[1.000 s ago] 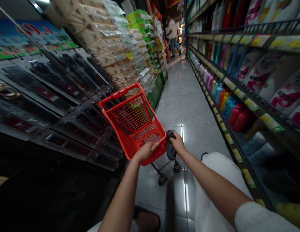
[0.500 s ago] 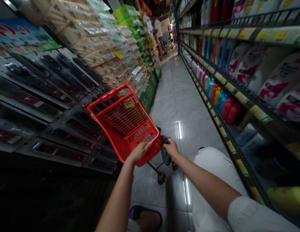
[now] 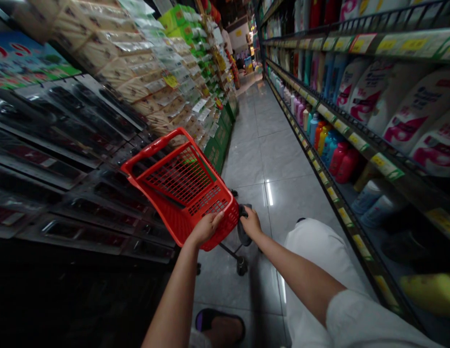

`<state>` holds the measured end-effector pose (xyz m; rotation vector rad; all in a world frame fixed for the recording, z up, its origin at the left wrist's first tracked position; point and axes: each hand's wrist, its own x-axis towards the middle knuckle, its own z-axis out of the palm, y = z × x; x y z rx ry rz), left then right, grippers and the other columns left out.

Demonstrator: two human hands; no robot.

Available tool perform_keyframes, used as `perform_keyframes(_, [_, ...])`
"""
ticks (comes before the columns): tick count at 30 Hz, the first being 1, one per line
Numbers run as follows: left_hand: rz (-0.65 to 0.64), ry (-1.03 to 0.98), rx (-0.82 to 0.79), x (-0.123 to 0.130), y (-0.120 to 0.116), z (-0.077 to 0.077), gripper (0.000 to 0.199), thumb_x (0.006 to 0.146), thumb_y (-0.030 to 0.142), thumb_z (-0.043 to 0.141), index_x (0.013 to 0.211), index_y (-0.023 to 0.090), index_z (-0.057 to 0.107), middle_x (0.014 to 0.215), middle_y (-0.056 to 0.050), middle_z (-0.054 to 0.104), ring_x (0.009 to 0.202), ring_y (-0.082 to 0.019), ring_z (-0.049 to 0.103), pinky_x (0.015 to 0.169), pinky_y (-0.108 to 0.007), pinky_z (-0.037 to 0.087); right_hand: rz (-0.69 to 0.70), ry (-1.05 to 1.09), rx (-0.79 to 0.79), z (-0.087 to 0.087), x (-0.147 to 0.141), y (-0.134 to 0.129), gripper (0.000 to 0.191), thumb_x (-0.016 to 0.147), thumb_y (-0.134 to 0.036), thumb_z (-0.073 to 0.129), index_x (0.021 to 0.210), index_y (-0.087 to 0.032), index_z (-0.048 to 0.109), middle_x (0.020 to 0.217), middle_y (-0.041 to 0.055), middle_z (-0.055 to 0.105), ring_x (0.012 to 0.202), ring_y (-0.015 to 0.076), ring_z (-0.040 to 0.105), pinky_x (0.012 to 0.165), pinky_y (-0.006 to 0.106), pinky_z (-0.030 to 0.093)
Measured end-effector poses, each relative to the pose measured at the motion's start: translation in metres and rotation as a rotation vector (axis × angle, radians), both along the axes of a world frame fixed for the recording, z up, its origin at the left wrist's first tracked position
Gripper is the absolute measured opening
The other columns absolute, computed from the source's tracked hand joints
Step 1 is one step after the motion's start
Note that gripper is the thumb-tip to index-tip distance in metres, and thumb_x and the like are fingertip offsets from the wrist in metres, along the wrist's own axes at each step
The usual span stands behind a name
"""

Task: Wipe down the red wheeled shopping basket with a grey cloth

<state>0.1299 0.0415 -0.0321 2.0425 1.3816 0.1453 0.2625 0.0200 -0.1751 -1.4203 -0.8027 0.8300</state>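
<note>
A red plastic shopping cart (image 3: 179, 176) with a mesh basket stands in front of me, its handle toward the upper left. My left hand (image 3: 207, 228) grips the near end of the basket, thumb along the top and the other fingers mostly hidden. Just beyond the basket's right corner, my right hand (image 3: 251, 223) is closed around a dark grey, soft-looking cloth (image 3: 244, 236). This cloth hangs beside the basket's outer wall; whether it touches the wall I cannot tell. Below the basket, a dark caster wheel (image 3: 241, 266) rests on the floor.
Shelves of shampoo bottles (image 3: 370, 89) run along the right. Packaged goods (image 3: 138, 77) are stacked at the left, beyond a rack of boxed utensils (image 3: 83, 193). A grey tiled aisle (image 3: 252, 140) leads away between them. My knee (image 3: 315, 241) is near the lower right shelf.
The cart and both hands appear slightly farther left as the view shifts. Both grips stay the same. A person far down the aisle is now mostly hidden by the goods.
</note>
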Motion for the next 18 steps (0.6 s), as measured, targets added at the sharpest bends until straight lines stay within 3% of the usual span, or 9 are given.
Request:
perform_keyframes(4, [0.004,-0.006,-0.012,0.001,0.000,0.002,0.055,0.083,0.073,0.035,0.061,0.022,0.042,0.056,0.004,0.034,0.056,-0.014,0.034,0.055,-0.027,0.027,-0.026,-0.065,0.255,0.024,-0.001,0.001,0.061,0.074,-0.013,0.056,0.133,-0.026,0.062,0.115,0.0077,0.062,0.114,0.0228,0.060,0.107,0.038,0.046])
perform_keyframes(6, [0.001,-0.007,-0.001,0.002,0.000,0.001,0.056,0.083,0.073,0.035,0.060,0.022,0.042,0.056,0.003,0.034,0.056,-0.014,0.035,0.055,-0.027,0.028,-0.020,-0.074,0.323,0.027,0.001,0.002,0.061,0.073,-0.015,0.057,0.133,-0.027,0.062,0.115,0.0066,0.062,0.113,0.0217,0.061,0.106,0.035,0.047])
perform_keyframes(8, [0.001,-0.004,0.014,0.002,0.001,0.000,0.056,0.083,0.073,0.034,0.059,0.022,0.041,0.056,0.003,0.034,0.056,-0.013,0.034,0.055,-0.027,0.028,-0.025,-0.011,0.236,0.014,0.003,0.002,0.057,0.068,-0.015,0.058,0.123,-0.027,0.069,0.105,0.0041,0.064,0.102,0.0205,0.064,0.098,0.033,0.050])
perform_keyframes(10, [0.001,-0.006,0.013,0.001,0.001,-0.001,0.056,0.084,0.072,0.034,0.060,0.022,0.040,0.058,0.003,0.033,0.055,-0.013,0.033,0.055,-0.027,0.028,-0.032,0.124,0.047,-0.011,0.006,0.002,0.046,0.061,-0.015,0.058,0.102,-0.025,0.075,0.087,0.0005,0.066,0.085,0.0191,0.065,0.084,0.031,0.054])
perform_keyframes(13, [-0.014,-0.020,-0.020,-0.002,0.000,-0.001,0.055,0.085,0.071,0.034,0.061,0.022,0.039,0.059,0.003,0.032,0.055,-0.013,0.033,0.055,-0.028,0.027,-0.055,0.287,-0.175,-0.046,0.009,0.001,0.024,0.055,-0.018,0.053,0.073,-0.020,0.068,0.059,-0.0045,0.057,0.059,0.0174,0.057,0.061,0.028,0.051])
perform_keyframes(15, [-0.014,-0.022,-0.043,-0.003,-0.002,0.000,0.055,0.085,0.072,0.034,0.061,0.023,0.039,0.059,0.004,0.032,0.055,-0.012,0.032,0.054,-0.027,0.027,-0.086,0.323,-0.201,-0.056,0.009,0.002,0.021,0.056,-0.021,0.050,0.071,-0.020,0.064,0.054,-0.0055,0.054,0.054,0.0171,0.054,0.056,0.027,0.047])
perform_keyframes(18, [-0.007,-0.030,-0.051,-0.002,-0.004,0.002,0.056,0.084,0.074,0.036,0.060,0.022,0.038,0.058,0.004,0.032,0.055,-0.012,0.031,0.053,-0.027,0.027,-0.049,0.382,-0.153,-0.052,0.006,0.007,0.027,0.058,-0.025,0.050,0.080,-0.019,0.065,0.063,-0.0034,0.063,0.060,0.0175,0.059,0.059,0.027,0.049])
